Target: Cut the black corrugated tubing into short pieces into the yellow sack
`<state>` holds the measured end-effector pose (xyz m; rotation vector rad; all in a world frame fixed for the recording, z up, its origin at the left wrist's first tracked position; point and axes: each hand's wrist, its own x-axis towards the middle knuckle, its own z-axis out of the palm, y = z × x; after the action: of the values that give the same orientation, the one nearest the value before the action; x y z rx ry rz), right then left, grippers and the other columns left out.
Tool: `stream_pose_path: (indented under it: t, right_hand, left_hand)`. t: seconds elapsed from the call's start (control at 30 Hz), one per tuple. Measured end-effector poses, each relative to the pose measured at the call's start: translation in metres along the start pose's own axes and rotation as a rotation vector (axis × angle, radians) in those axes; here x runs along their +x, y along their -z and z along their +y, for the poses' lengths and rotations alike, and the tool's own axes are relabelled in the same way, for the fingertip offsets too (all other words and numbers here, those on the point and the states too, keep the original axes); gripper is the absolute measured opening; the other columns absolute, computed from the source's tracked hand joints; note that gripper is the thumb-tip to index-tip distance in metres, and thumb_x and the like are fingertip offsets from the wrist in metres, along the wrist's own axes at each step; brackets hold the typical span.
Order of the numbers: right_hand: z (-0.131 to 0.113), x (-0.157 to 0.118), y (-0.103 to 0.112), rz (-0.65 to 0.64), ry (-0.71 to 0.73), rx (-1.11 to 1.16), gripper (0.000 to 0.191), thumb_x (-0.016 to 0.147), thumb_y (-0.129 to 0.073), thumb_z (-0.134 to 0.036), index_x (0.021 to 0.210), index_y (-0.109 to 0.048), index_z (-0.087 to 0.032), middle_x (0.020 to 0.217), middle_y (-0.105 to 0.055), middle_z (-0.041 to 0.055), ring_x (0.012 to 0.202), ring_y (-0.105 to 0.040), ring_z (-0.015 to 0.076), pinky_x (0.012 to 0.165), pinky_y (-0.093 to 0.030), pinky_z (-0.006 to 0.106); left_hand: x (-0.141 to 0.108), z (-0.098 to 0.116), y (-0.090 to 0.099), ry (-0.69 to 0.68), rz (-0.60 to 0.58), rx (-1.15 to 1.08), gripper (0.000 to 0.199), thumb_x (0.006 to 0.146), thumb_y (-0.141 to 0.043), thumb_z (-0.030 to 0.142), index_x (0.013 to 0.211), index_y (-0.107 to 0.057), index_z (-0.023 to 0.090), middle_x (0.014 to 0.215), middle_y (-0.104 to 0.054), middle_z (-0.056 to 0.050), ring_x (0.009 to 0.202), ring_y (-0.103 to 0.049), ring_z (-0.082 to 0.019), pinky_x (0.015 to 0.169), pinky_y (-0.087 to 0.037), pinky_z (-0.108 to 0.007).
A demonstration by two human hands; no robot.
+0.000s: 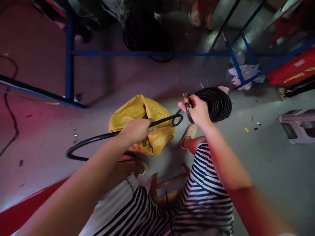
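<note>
My left hand (137, 129) is closed around a thick black cable (95, 137), which bends back in a wide curve at the left. Toward its right end the cable forms a small loop (177, 120) near my other hand. Scissors (187, 104) with black and orange handles are gripped in my right hand (199, 110), their blades pointing up and away. Below my left hand a yellow woven sack (157, 139) stands on the floor with its top gathered open. Just beyond my right hand lies a coil of black cable (220, 104), partly hidden by that hand.
A blue metal frame (147, 53) crosses the floor ahead, with a dark cable heap (145, 32) behind it. Crumpled plastic (246, 73) lies by its right leg. At the right stands a grey plastic stool (296, 126). Another person's feet (195, 19) show at the top.
</note>
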<state>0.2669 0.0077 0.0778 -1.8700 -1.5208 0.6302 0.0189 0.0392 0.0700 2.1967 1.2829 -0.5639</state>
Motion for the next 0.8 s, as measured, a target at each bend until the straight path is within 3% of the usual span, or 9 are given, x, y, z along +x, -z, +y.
stream_pose_path:
  t: [0.07, 0.17, 0.27, 0.4, 0.53, 0.67, 0.8]
  right_hand:
    - [-0.005, -0.009, -0.008, -0.15, 0.07, 0.113, 0.025, 0.084, -0.073, -0.042, 0.093, -0.065, -0.021, 0.091, -0.076, 0.0038, 0.077, -0.069, 0.0197, 0.07, -0.048, 0.029]
    - [-0.014, -0.018, -0.023, -0.306, 0.181, 0.092, 0.028, 0.082, -0.075, -0.026, 0.108, -0.067, -0.021, 0.107, -0.078, 0.0064, 0.096, -0.073, 0.0225, 0.082, -0.051, 0.031]
    - [-0.017, -0.019, -0.031, -0.337, 0.168, -0.002, 0.026, 0.082, -0.073, -0.019, 0.107, -0.068, -0.021, 0.099, -0.078, 0.0052, 0.089, -0.073, 0.0232, 0.077, -0.049, 0.03]
    - [-0.013, -0.013, -0.022, -0.315, 0.151, 0.052, 0.025, 0.081, -0.073, -0.017, 0.104, -0.066, -0.021, 0.094, -0.077, 0.0035, 0.083, -0.071, 0.0213, 0.073, -0.048, 0.03]
    - [0.006, 0.002, 0.008, -0.103, 0.074, 0.058, 0.022, 0.078, -0.073, -0.014, 0.096, -0.064, -0.022, 0.094, -0.076, 0.003, 0.087, -0.07, 0.0203, 0.078, -0.05, 0.031]
    - [0.036, 0.018, 0.04, 0.195, -0.043, 0.034, 0.021, 0.074, -0.076, -0.019, 0.09, -0.062, -0.021, 0.088, -0.072, 0.0015, 0.084, -0.065, 0.0195, 0.082, -0.051, 0.033]
    - [0.056, 0.026, 0.047, 0.276, -0.083, -0.006, 0.02, 0.072, -0.077, -0.018, 0.083, -0.06, -0.021, 0.083, -0.068, 0.0, 0.079, -0.063, 0.0186, 0.08, -0.051, 0.034]
  left_hand:
    - [0.006, -0.001, 0.006, 0.0, 0.002, -0.02, 0.045, 0.1, -0.047, 0.046, 0.128, -0.071, 0.018, 0.116, -0.078, -0.018, 0.105, -0.074, -0.035, 0.083, -0.053, -0.038]
    - [0.011, 0.007, 0.016, -0.067, 0.073, -0.118, 0.045, 0.098, -0.049, 0.046, 0.13, -0.071, 0.023, 0.126, -0.077, -0.011, 0.113, -0.072, -0.03, 0.089, -0.053, -0.033]
    - [0.007, 0.016, 0.026, -0.128, 0.115, -0.139, 0.044, 0.095, -0.051, 0.044, 0.128, -0.073, 0.024, 0.126, -0.078, -0.009, 0.113, -0.071, -0.029, 0.088, -0.052, -0.032]
    - [-0.005, 0.011, 0.032, -0.071, 0.123, -0.078, 0.044, 0.097, -0.048, 0.048, 0.122, -0.072, 0.022, 0.109, -0.08, -0.01, 0.098, -0.073, -0.029, 0.075, -0.049, -0.031]
    - [-0.032, -0.026, 0.023, 0.063, 0.165, -0.066, 0.046, 0.1, -0.04, 0.056, 0.105, -0.07, 0.021, 0.092, -0.076, -0.008, 0.084, -0.07, -0.025, 0.068, -0.043, -0.028]
    - [-0.079, -0.084, -0.006, 0.36, 0.26, -0.043, 0.044, 0.099, -0.037, 0.058, 0.1, -0.065, 0.024, 0.079, -0.07, -0.005, 0.071, -0.064, -0.024, 0.059, -0.036, -0.025]
    - [-0.124, -0.132, -0.039, 0.581, 0.251, -0.149, 0.036, 0.094, -0.043, 0.056, 0.094, -0.064, 0.027, 0.073, -0.068, -0.001, 0.065, -0.063, -0.022, 0.055, -0.039, -0.023]
